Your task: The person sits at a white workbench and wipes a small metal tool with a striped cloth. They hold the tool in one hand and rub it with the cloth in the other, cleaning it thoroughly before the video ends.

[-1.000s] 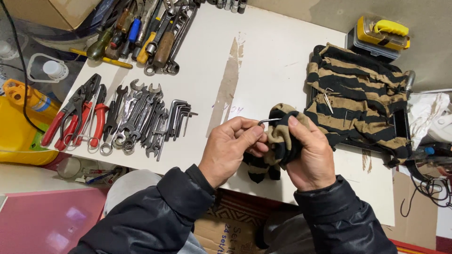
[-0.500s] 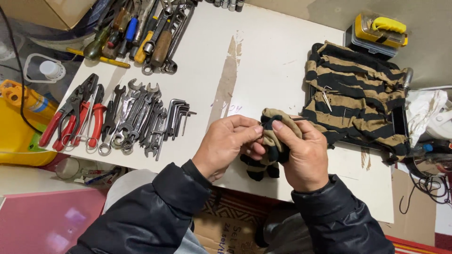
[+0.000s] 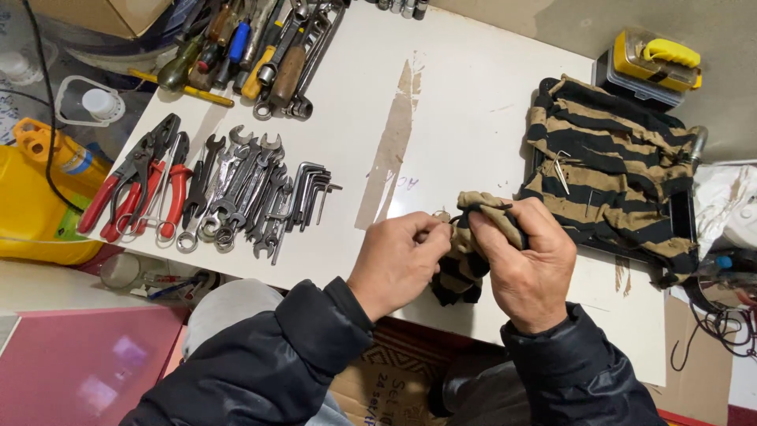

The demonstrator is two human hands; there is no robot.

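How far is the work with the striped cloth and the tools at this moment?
Done: the spanners, red-handled pliers and hex keys lie sorted in rows on the white table. In hand: the left hand and right hand together grip a bunched black-and-tan striped cloth; anything inside it is hidden. Left: a larger striped cloth lies spread, untouched.

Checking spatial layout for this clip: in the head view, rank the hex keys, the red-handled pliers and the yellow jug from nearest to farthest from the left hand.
From the left hand:
1. Hex keys, just up and left on the white table.
2. Red-handled pliers, at the table's left end.
3. Yellow jug, off the table's left edge.
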